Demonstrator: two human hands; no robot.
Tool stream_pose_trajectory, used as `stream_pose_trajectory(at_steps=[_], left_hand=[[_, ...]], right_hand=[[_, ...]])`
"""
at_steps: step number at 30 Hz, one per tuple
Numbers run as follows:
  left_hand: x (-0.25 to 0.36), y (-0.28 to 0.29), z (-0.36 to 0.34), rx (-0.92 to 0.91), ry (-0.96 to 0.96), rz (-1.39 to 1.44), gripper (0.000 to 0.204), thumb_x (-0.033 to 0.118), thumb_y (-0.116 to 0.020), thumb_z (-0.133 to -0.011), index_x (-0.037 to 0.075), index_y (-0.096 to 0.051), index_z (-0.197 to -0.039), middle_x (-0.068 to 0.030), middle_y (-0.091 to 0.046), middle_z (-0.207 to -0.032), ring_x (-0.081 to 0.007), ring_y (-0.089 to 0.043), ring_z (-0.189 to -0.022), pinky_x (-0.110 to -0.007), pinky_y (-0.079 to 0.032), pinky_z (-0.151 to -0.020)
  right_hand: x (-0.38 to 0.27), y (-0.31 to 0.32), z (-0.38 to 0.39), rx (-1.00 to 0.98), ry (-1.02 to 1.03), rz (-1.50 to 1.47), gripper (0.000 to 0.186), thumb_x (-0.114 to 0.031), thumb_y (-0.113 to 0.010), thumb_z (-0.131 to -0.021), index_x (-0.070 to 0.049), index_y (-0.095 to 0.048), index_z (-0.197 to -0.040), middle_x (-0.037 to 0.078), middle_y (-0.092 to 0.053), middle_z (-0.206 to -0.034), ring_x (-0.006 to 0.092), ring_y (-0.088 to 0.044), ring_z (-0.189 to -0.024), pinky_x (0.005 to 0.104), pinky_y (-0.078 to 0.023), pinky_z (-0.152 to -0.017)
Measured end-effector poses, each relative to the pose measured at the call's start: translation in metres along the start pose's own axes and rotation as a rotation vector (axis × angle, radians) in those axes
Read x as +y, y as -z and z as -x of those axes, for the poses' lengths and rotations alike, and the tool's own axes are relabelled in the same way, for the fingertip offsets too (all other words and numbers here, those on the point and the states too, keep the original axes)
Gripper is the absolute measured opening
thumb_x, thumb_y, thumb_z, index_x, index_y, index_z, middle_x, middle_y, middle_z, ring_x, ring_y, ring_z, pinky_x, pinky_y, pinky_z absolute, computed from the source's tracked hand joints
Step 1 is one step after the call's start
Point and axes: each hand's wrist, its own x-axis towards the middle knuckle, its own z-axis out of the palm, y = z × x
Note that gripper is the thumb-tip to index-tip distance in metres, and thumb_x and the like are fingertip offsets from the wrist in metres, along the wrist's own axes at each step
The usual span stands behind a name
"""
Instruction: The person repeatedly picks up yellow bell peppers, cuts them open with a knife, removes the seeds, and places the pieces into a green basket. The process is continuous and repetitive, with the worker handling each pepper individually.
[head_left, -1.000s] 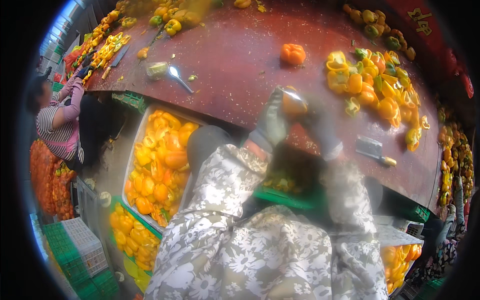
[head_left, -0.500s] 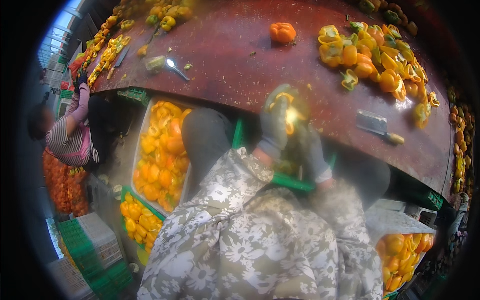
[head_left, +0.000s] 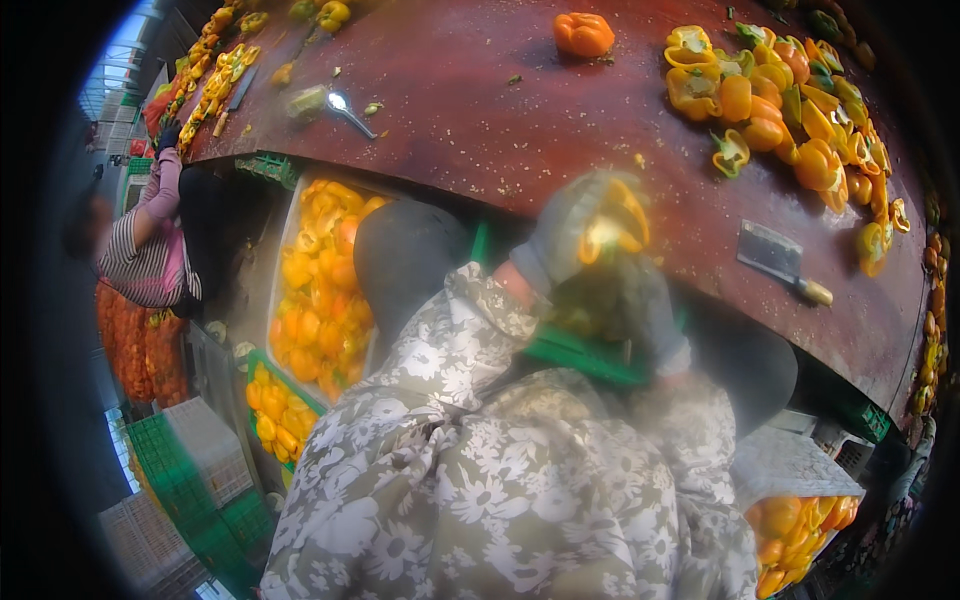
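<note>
In the head view, the gloved left hand is closed around one cut pepper at the near edge of the table. The pepper's hollow side faces the camera; blur hides its long axis. The right hand is below that edge; its grip cannot be told. On the table lie one whole pepper, one cleaver and one spoon-shaped tool.

In the head view we see our gloved left hand holding an opened yellow pepper near the edge of the red table, our blurred right hand close below, while a whole orange pepper, a cleaver and many cut peppers lie on this table.
</note>
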Motion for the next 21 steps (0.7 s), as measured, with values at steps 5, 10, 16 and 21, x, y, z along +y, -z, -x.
stream_pose_trajectory(at_steps=[5,10,16,21], left_hand=[[-0.002,0.004,-0.035,0.003,0.377,0.487,0.052,0.045,-0.052,-0.103,-0.002,-0.061,-0.122,-0.0109,-0.067,-0.104,-0.0204,-0.064,-0.085,-0.035,-0.056,-0.075],[-0.032,0.005,-0.081,0.248,0.116,-0.243,0.032,0.034,-0.060,-0.097,0.007,-0.067,-0.111,-0.0101,-0.070,-0.097,-0.0244,-0.067,-0.088,-0.040,-0.054,-0.077],[0.057,-0.019,-0.034,0.550,-0.735,-0.951,0.042,0.025,-0.074,-0.084,0.008,-0.061,-0.121,-0.0194,-0.068,-0.107,-0.0387,-0.067,-0.097,-0.042,-0.054,-0.085],[0.145,0.062,0.115,0.799,-1.063,-1.031,0.051,0.006,-0.072,-0.087,0.005,-0.056,-0.135,-0.0124,-0.069,-0.116,-0.0177,-0.068,-0.097,-0.031,-0.054,-0.085]], right_hand=[[0.013,-0.014,0.021,-0.002,-0.311,-0.352,0.035,-0.016,-0.071,-0.078,-0.005,-0.069,-0.112,0.017,-0.064,-0.108,0.0330,-0.063,-0.100,0.0416,-0.052,-0.081],[0.036,-0.001,0.040,0.017,-0.598,-0.246,0.034,-0.020,-0.049,-0.103,0.000,-0.061,-0.127,0.023,-0.069,-0.105,0.0327,-0.067,-0.090,0.0404,-0.053,-0.079],[0.003,0.007,0.021,-0.276,-0.361,0.024,0.038,-0.025,-0.048,-0.103,-0.011,-0.057,-0.137,0.020,-0.069,-0.111,0.0345,-0.067,-0.095,0.0418,-0.053,-0.081],[0.075,-0.019,0.057,-0.226,-0.109,0.416,0.038,-0.024,-0.042,-0.106,-0.014,-0.057,-0.139,0.018,-0.068,-0.111,0.0366,-0.067,-0.093,0.0426,-0.053,-0.081]])
